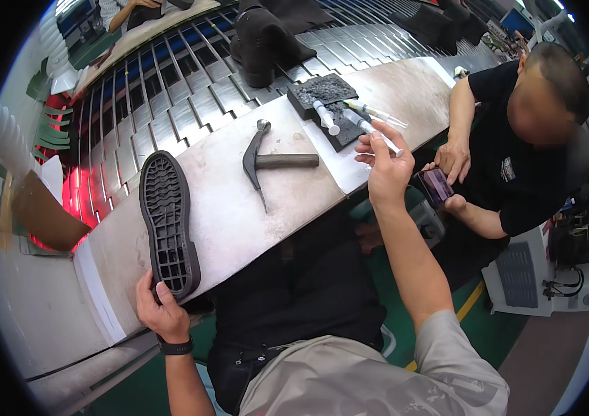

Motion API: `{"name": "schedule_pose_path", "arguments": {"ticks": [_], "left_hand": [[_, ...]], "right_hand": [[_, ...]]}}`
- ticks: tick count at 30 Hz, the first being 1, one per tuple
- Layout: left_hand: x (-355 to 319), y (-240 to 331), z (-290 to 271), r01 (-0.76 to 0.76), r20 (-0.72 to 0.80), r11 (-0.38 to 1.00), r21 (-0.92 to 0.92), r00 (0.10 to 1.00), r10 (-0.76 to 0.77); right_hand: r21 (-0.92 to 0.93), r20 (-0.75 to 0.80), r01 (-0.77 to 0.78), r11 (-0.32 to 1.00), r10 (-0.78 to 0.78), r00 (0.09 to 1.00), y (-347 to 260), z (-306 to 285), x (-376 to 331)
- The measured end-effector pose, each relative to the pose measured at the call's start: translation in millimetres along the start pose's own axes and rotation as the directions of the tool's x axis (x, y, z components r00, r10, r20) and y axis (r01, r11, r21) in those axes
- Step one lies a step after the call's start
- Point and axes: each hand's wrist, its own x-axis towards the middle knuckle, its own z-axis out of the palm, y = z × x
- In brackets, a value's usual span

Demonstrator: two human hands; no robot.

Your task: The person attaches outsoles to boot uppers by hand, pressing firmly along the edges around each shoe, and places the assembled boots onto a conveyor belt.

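Note:
My left hand (pixel 163 310) grips the heel end of a black shoe sole (pixel 165 208), which lies on the pale work board with its gridded face up. At the right, my right hand (pixel 389 165) pinches a syringe (pixel 358 120) by its plunger end, its barrel slanting up and left over a black foam block (pixel 319 89). On that block rests another syringe (pixel 323 114), with further slim syringes or tubes (pixel 377 112) behind the held one. Between my hands lies a hammer (pixel 286 161) with a wooden handle and a curved, pointed metal head.
Beyond the board (pixel 225 229) runs a slatted metal conveyor (pixel 201 90) carrying a dark boot (pixel 263 48) and other dark footwear (pixel 440 28). A person in black (pixel 537 152) sits close at my right, holding a phone (pixel 436 187). Red light glows at the conveyor's left.

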Motion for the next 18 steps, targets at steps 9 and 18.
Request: {"name": "schedule_pose_path", "arguments": {"ticks": [9,18], "left_hand": [[0.0,2.0,1.7,-0.029,-0.025,0.999,0.014,0.999,0.029],[-2.1,1.7,1.2,0.004,-0.011,1.0,0.028,1.0,-0.004]], "right_hand": [[0.002,-0.004,-0.034,0.999,0.034,0.999,2.2,-0.9,9.6],[-0.067,0.067,-0.024,0.997,0.029,0.997,14.9,3.4,20.4]]}}
